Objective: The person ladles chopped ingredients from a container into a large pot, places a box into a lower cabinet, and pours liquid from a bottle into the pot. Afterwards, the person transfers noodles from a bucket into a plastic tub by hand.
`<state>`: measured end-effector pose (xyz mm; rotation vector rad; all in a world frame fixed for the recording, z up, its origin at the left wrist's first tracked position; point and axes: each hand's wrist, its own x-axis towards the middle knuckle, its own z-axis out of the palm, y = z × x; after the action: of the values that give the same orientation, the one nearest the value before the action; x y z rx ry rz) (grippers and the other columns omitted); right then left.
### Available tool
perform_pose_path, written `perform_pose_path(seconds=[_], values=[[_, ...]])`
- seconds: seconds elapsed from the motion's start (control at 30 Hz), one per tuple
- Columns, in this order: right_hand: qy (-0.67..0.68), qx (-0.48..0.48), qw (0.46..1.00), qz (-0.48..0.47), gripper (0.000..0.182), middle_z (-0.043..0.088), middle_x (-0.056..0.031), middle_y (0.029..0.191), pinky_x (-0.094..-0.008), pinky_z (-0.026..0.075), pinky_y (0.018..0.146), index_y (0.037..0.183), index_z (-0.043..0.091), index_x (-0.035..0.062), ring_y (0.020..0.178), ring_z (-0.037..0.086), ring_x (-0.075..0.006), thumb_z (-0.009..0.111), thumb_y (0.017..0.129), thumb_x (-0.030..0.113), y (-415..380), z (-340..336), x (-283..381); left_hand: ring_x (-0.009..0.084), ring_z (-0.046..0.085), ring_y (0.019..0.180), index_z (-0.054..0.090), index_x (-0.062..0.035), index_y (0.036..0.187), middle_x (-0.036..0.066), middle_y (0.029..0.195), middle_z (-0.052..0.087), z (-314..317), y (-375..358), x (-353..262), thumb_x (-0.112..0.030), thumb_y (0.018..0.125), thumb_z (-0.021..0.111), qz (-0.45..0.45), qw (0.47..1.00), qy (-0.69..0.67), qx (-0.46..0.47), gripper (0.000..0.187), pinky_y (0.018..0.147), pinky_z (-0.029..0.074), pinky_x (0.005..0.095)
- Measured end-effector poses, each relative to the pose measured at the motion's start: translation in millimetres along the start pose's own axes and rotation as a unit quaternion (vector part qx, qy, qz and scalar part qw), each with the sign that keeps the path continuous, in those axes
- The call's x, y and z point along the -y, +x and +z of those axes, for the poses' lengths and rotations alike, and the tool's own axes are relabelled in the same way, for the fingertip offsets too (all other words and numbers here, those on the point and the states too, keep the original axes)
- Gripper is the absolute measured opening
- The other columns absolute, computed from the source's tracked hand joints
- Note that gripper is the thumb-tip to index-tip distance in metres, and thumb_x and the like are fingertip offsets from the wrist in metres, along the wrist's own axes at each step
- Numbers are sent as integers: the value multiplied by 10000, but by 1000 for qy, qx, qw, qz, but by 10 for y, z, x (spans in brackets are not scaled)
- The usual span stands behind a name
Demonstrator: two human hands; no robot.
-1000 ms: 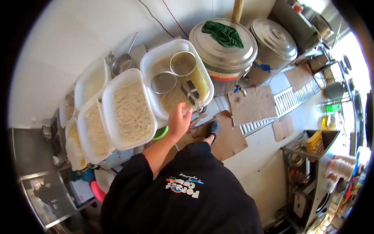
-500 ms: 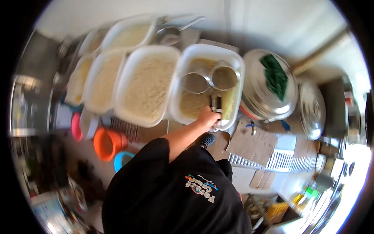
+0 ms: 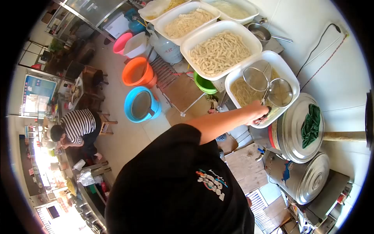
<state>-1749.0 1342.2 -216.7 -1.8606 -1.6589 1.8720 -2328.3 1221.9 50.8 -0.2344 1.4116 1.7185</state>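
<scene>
My left hand (image 3: 259,112) is closed on the handles of two round mesh strainers, above the near edge of a white tub (image 3: 294,74). One strainer (image 3: 255,79) is over noodle-like strips in cloudy liquid; the other strainer (image 3: 280,93) is beside it, towards the tub's right wall. Whether the mesh touches the liquid is unclear. At the right edge of my black shirt, a small skin-coloured patch (image 3: 249,201) may be part of my right hand; its fingers cannot be made out.
Tubs of pale strips (image 3: 220,52) stand alongside, with a metal pan (image 3: 260,32) behind. A lidded steel pot (image 3: 294,128) bears a green cloth (image 3: 311,126). Orange (image 3: 136,74) and blue (image 3: 130,111) buckets stand on the floor. A person in stripes (image 3: 80,124) is at the far left.
The view has swung left and turned, bringing the other person, buckets and more floor into sight. My left hand still holds both strainers over the same tub.
</scene>
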Motion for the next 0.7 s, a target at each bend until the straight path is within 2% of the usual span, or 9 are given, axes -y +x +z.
perform_pose_path(seconds=[0.1, 0.2, 0.23, 0.27, 0.37, 0.5, 0.57, 0.6, 0.7], values=[[-6, -41, 997, 68, 149, 591, -40, 694, -250, 457, 428, 859, 582, 56, 538, 571, -126, 516, 865, 190, -207, 219, 639, 106, 388, 400, 410, -69, 1076, 81, 655, 526, -209, -352, 111, -52, 769, 571, 5, 994, 15, 111, 347, 329, 266, 281], [-177, 70, 965, -179, 139, 592, -45, 689, -251, 449, 413, 868, 589, 50, 512, 569, -129, 515, 862, 168, -4, 223, 288, 96, 378, 422, 400, -36, 1146, 145, 820, 625, -394, -693, 23, -29, 763, 538, 49, 990, 33, 126, 407, 369, 270, 264], [-107, 26, 993, -53, 148, 585, -49, 676, -250, 436, 406, 847, 588, 30, 506, 566, -132, 515, 860, 158, -155, 453, 487, 92, 389, 441, 409, -27, 1098, 85, 697, 546, -443, -783, -49, -71, 784, 559, 79, 988, 63, 119, 351, 356, 261, 285], [-34, -16, 996, 75, 159, 579, -53, 663, -248, 423, 398, 826, 587, 10, 500, 563, -135, 515, 859, 148, -291, 633, 673, 89, 430, 488, 446, -22, 1100, 100, 758, 604, -511, -869, -124, -79, 782, 571, 101, 985, 94, 108, 347, 393, 303, 271], [-38, 71, 995, 59, 146, 562, -64, 647, -257, 404, 393, 807, 571, 3, 492, 550, -148, 509, 854, 126, -326, 830, 657, 83, 490, 568, 469, -24, 1135, 78, 848, 657, -678, -1025, -441, -96, 783, 579, 154, 974, 162, 43, 376, 459, 350, 239], [32, 78, 995, 51, 144, 540, -76, 629, -279, 408, 407, 770, 548, 8, 483, 531, -160, 501, 853, 116, -376, 1051, 605, 78, 495, 586, 469, -19, 1186, 76, 859, 658, -1044, -1008, -942, -106, 790, 564, 196, 963, 182, -10, 417, 477, 351, 221], [-19, 67, 997, 33, 177, 567, -75, 642, -290, 433, 419, 771, 568, 1, 503, 566, -166, 493, 851, 140, -355, 1082, 602, 76, 491, 595, 464, -15, 1206, 91, 880, 658, -1409, -783, -1120, -111, 792, 555, 197, 955, 220, -29, 434, 484, 360, 217], [-121, 94, 987, -45, 194, 581, -76, 644, -294, 448, 426, 759, 576, 0, 511, 581, -167, 489, 845, 150, -280, 1062, 513, 69, 454, 547, 476, -32, 1187, 82, 856, 647, -1542, -666, -1186, -88, 801, 549, 216, 954, 201, -47, 397, 444, 323, 217], [-129, 3, 991, 31, 233, 607, -88, 614, -292, 471, 434, 724, 606, -6, 505, 604, -166, 489, 823, 169, -279, 1207, 726, 57, 394, 473, 485, -38, 1153, 91, 845, 647, -1979, -332, -1340, -62, 813, 529, 230, 953, 187, -60, 343, 393, 276, 217]])
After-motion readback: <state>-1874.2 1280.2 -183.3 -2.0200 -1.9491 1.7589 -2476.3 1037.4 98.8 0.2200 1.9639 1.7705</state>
